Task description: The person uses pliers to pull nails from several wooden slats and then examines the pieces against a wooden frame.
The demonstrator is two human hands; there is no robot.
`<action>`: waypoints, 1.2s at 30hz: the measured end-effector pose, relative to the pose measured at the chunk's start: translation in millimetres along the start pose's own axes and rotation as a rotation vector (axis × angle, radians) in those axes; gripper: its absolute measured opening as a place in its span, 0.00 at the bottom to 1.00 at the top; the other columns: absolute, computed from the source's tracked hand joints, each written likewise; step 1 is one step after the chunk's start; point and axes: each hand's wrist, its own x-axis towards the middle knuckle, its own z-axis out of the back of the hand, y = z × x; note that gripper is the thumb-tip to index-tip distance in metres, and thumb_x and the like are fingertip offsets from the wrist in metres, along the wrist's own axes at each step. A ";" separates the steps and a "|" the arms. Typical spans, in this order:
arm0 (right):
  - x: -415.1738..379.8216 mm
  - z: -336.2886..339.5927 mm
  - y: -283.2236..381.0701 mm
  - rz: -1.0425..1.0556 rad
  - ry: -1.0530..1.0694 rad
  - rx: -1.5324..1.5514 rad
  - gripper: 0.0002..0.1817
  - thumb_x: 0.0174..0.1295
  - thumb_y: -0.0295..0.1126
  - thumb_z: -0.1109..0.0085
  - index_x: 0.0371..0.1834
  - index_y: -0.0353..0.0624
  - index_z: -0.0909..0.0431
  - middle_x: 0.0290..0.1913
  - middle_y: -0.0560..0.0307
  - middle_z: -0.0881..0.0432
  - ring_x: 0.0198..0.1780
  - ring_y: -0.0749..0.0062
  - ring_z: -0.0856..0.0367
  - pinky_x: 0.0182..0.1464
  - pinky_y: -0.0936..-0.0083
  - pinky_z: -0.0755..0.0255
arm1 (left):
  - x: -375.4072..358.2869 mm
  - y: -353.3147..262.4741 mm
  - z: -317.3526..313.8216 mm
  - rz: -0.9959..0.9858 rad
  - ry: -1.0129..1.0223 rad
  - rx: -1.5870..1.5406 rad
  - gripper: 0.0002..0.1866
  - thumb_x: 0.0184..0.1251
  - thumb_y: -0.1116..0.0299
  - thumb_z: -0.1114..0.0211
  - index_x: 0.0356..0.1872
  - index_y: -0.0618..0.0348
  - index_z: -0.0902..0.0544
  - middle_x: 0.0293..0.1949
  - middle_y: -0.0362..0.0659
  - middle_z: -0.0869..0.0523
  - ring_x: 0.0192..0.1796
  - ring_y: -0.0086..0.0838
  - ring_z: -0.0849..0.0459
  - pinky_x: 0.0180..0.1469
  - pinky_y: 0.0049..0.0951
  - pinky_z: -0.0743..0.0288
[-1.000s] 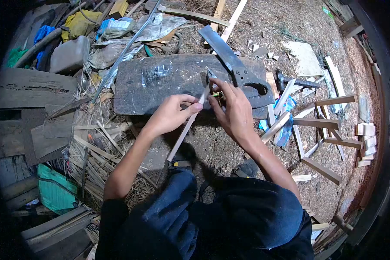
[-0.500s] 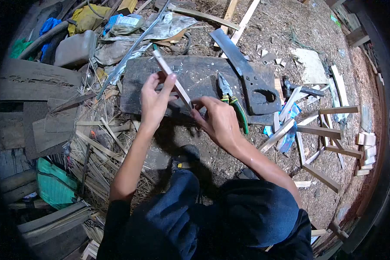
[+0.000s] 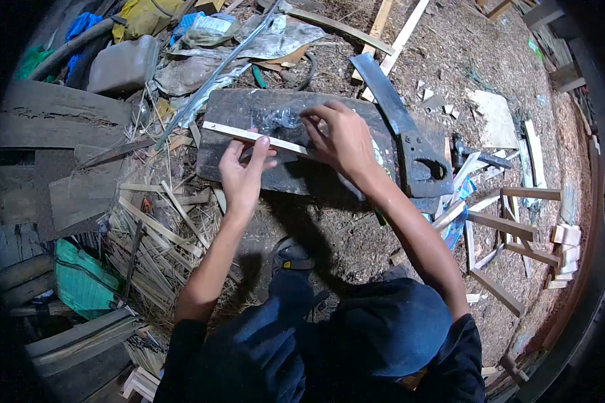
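Note:
My left hand (image 3: 244, 171) grips a thin light wooden stick (image 3: 230, 131), thumb on top, and holds it over a worn dark plank (image 3: 215, 107). At the stick's right end is my right hand (image 3: 339, 138), above the plank, fingers bent close to a clear crinkled plastic bag (image 3: 279, 121); whether they hold anything is hidden. A handsaw (image 3: 427, 168) lies across the plank's right end, its blade pointing up and left. The pliers beside it are mostly covered by my right hand and forearm.
Right of the plank lie a hammer (image 3: 477, 154) and a wooden frame with legs (image 3: 501, 225). A grey plastic jug (image 3: 124, 64) and crumpled sacks (image 3: 275, 40) sit at the upper left. Split wood strips (image 3: 158, 228) cover the ground at left. Two long battens (image 3: 403, 40) lie beyond the plank.
The stick has turned from steep to nearly level. My right hand has moved up over the plank, near the plastic bag, and now covers the pliers. The view has shifted slightly.

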 end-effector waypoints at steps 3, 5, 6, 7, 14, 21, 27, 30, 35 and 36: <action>20.9 -19.3 -6.5 0.005 0.066 -0.188 0.10 0.61 0.35 0.35 0.43 0.48 0.13 0.39 0.48 0.16 0.40 0.47 0.15 0.42 0.56 0.21 | 0.1 1.3 2.6 0.006 0.015 0.053 0.25 0.73 0.65 0.34 0.62 0.72 0.27 0.49 0.46 0.19 0.42 0.28 0.13 0.40 0.23 0.14; 29.2 -29.7 -6.0 -0.029 0.098 -0.232 0.10 0.61 0.36 0.35 0.43 0.48 0.13 0.39 0.48 0.16 0.40 0.47 0.15 0.41 0.56 0.21 | 2.2 0.4 3.9 0.013 0.008 0.069 0.25 0.73 0.64 0.34 0.62 0.72 0.27 0.49 0.46 0.19 0.42 0.27 0.13 0.40 0.23 0.15; 30.8 -33.6 -5.5 -0.061 0.129 -0.278 0.10 0.61 0.37 0.35 0.42 0.47 0.13 0.39 0.48 0.16 0.40 0.47 0.15 0.41 0.56 0.21 | 2.5 0.5 5.6 0.014 0.013 0.091 0.25 0.73 0.63 0.34 0.62 0.72 0.27 0.49 0.46 0.18 0.42 0.26 0.13 0.38 0.22 0.16; 31.6 -35.8 -5.7 -0.064 0.137 -0.275 0.10 0.61 0.37 0.35 0.42 0.47 0.13 0.39 0.48 0.16 0.40 0.47 0.15 0.41 0.56 0.21 | 2.4 0.7 7.2 0.014 0.016 0.112 0.25 0.73 0.62 0.34 0.62 0.71 0.26 0.49 0.45 0.18 0.41 0.25 0.13 0.37 0.21 0.17; 32.3 -23.2 -8.1 -0.030 0.087 -0.331 0.11 0.64 0.39 0.37 0.40 0.44 0.16 0.39 0.49 0.17 0.40 0.48 0.15 0.40 0.56 0.22 | 2.9 0.6 10.6 0.016 -0.029 0.165 0.23 0.74 0.62 0.35 0.61 0.68 0.24 0.47 0.44 0.15 0.40 0.22 0.13 0.34 0.18 0.22; 10.1 41.9 -8.2 0.021 0.083 -0.275 0.12 0.65 0.39 0.36 0.41 0.42 0.15 0.38 0.48 0.14 0.37 0.49 0.15 0.41 0.59 0.24 | -2.6 1.0 5.5 -0.032 -0.017 0.120 0.21 0.74 0.63 0.36 0.59 0.69 0.24 0.47 0.45 0.17 0.40 0.25 0.13 0.35 0.21 0.18; -31.4 68.4 14.3 -0.347 0.090 -0.128 0.07 0.58 0.30 0.36 0.36 0.39 0.14 0.33 0.42 0.14 0.37 0.45 0.14 0.43 0.60 0.21 | -16.4 2.2 -3.2 -0.159 -0.002 0.106 0.21 0.73 0.66 0.34 0.58 0.69 0.26 0.42 0.43 0.17 0.39 0.22 0.16 0.38 0.21 0.19; -53.2 59.9 4.0 -0.264 0.054 -0.034 0.09 0.56 0.28 0.35 0.39 0.40 0.15 0.37 0.42 0.14 0.42 0.48 0.14 0.46 0.61 0.21 | -22.1 -1.0 -8.9 -0.223 0.016 0.178 0.17 0.73 0.68 0.35 0.56 0.67 0.25 0.44 0.44 0.19 0.42 0.23 0.17 0.37 0.22 0.17; -77.7 49.6 -10.0 -0.105 0.054 -0.129 0.08 0.59 0.31 0.32 0.41 0.43 0.13 0.38 0.48 0.13 0.39 0.50 0.17 0.45 0.61 0.24 | -22.4 -2.1 -16.1 -0.283 0.054 0.215 0.17 0.73 0.67 0.35 0.55 0.67 0.27 0.45 0.45 0.21 0.44 0.25 0.17 0.38 0.24 0.17; -79.6 48.8 -10.7 -0.104 0.050 -0.132 0.08 0.59 0.31 0.32 0.41 0.43 0.13 0.38 0.48 0.13 0.39 0.50 0.17 0.45 0.61 0.24 | -22.4 -1.3 -16.5 -0.287 0.056 0.213 0.17 0.73 0.67 0.35 0.55 0.67 0.27 0.45 0.45 0.21 0.44 0.25 0.17 0.38 0.24 0.17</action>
